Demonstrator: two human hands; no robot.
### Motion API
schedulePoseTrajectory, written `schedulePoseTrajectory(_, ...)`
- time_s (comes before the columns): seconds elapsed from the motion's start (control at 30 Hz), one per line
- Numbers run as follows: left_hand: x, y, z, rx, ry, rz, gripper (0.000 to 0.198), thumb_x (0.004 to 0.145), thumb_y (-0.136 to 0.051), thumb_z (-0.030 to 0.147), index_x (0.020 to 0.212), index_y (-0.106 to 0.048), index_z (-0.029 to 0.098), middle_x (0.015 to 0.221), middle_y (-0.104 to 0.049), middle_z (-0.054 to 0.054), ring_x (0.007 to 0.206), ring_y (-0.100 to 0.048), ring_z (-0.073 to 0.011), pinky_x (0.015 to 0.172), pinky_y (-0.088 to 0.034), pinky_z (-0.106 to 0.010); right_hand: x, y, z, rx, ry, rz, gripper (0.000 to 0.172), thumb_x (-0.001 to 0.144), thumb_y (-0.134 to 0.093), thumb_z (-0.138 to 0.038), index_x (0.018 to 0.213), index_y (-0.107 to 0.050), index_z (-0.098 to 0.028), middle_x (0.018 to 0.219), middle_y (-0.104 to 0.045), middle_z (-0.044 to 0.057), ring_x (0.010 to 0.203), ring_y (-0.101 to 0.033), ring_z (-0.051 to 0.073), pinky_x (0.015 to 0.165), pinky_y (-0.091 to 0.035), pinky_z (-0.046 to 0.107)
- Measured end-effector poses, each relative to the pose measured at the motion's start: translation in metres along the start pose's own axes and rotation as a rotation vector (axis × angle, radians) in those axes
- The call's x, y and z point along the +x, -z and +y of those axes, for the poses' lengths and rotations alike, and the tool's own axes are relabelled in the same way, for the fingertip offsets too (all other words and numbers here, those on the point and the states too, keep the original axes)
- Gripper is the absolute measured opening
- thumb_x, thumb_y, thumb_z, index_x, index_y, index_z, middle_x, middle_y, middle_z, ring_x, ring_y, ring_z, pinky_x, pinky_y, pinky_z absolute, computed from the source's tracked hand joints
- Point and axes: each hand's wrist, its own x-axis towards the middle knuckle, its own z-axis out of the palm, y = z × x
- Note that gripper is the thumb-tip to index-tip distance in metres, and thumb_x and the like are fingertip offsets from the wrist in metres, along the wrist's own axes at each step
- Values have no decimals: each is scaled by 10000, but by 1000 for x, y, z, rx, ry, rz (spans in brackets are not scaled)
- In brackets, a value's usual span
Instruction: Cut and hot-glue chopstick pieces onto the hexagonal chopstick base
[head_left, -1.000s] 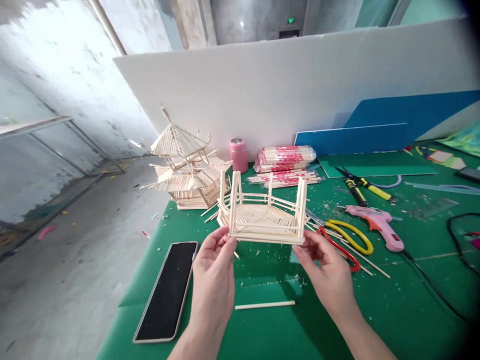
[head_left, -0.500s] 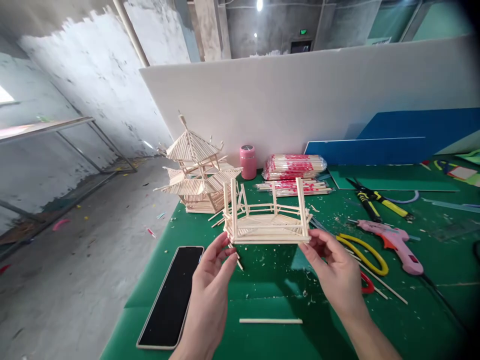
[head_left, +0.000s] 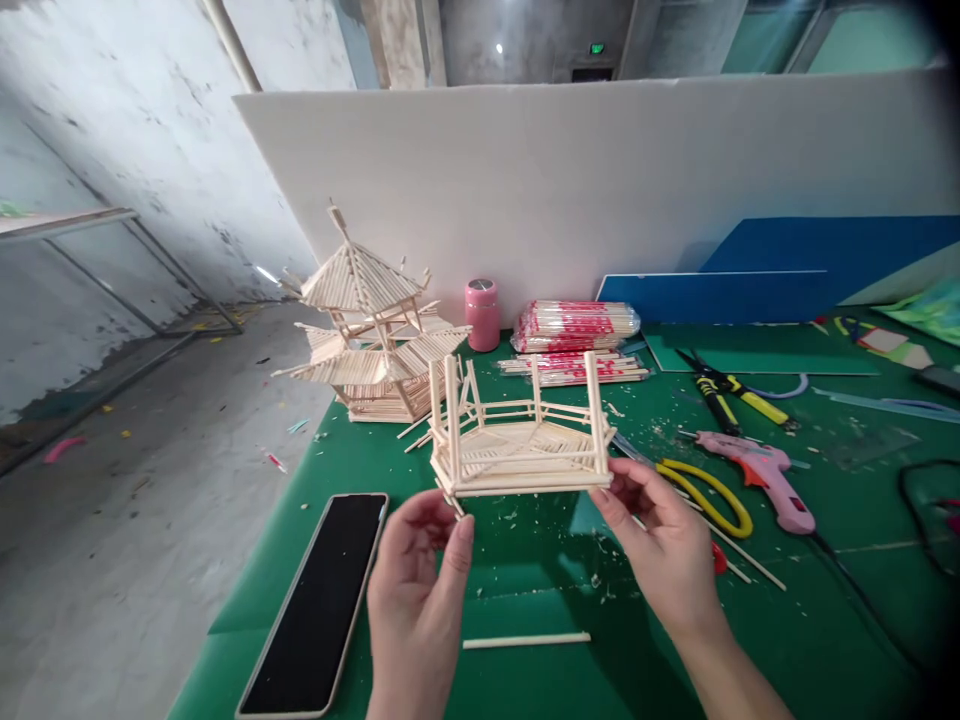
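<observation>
A small open-topped frame model made of pale wooden sticks (head_left: 529,485), with a slatted floor, upright posts and low rails, is raised above the green table. My right hand (head_left: 667,550) pinches its lower right corner between thumb and fingers. At the lower left corner is my left hand (head_left: 416,570), its curled fingers and thumb closed about the corner, where a short stick end shows; the exact contact is partly hidden. Below the model, a single loose stick (head_left: 526,641) lies on the table. Behind it to the left stands a tiered stick pagoda (head_left: 364,285).
A phone (head_left: 315,610) lies left of my left hand. On the right are a pink glue gun (head_left: 757,475), yellow-handled pliers (head_left: 731,390) and yellow-handled scissors (head_left: 709,500). Bagged sticks (head_left: 577,325) and a pink canister (head_left: 482,315) stand behind, before a white board (head_left: 525,190).
The view has shifted slightly, so most things appear further left. My left hand has dropped a little at the model's corner, and the model tilts slightly; my right hand keeps its grip.
</observation>
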Motion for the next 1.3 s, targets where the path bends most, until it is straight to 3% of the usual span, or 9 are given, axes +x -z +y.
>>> schedulePoseTrajectory(0.1,8,-2,-3,-10,-39,87,369,660,-712,290,985,-558,207,812,-579,-2,726,-540,-117,619,-466,-186,-2,0,1,10,19,-6,277,740,-642,-351,975,-603,-209,827,-621,41,727,-571,167,655,-489,312)
schedulePoseTrajectory(0.33,17,0,-8,143,-94,19,198,697,-679,317,846,-630,195,803,-584,-3,680,-521,-107,614,-442,-206,-12,1,1,-1,27,-39,257,769,-608,-339,981,-586,-196,819,-614,43,741,-571,175,657,-484,308)
schedulePoseTrajectory(0.53,11,0,-14,119,-172,33,127,700,-676,259,814,-646,209,799,-573,6,734,-548,-115,653,-482,-197,-18,1,-5,-48,19,-35,178,824,-527,-351,908,-566,-199,773,-600,28,688,-562,154,595,-465,272)
schedulePoseTrajectory(0.77,7,0,-18,183,-222,80,99,708,-662,234,803,-658,209,835,-568,3,745,-546,-121,640,-496,-207,-21,1,2,-368,226,57,192,819,-547,-320,970,-545,-200,717,-639,11,635,-591,141,600,-474,264)
schedulePoseTrajectory(0.93,3,-2,-19,127,-197,109,131,712,-652,229,837,-650,189,907,-573,-30,809,-571,-154,684,-511,-249,-23,2,8,-457,399,62,278,831,-545,-269,1092,-557,-175,836,-673,56,676,-622,147,639,-508,263)
schedulePoseTrajectory(1.1,0,-1,-20,75,-191,71,193,742,-627,192,935,-639,198,918,-571,-42,800,-577,-151,686,-512,-255,-24,3,14,-449,450,62,332,814,-571,-246,1139,-570,-175,906,-685,80,675,-639,165,637,-536,277)
schedulePoseTrajectory(1.3,-2,2,-24,116,-168,76,152,753,-623,196,896,-668,219,918,-589,-30,785,-584,-146,663,-505,-246,-28,4,16,-372,444,46,361,805,-579,-185,1165,-568,-207,967,-686,67,701,-661,165,629,-557,263)
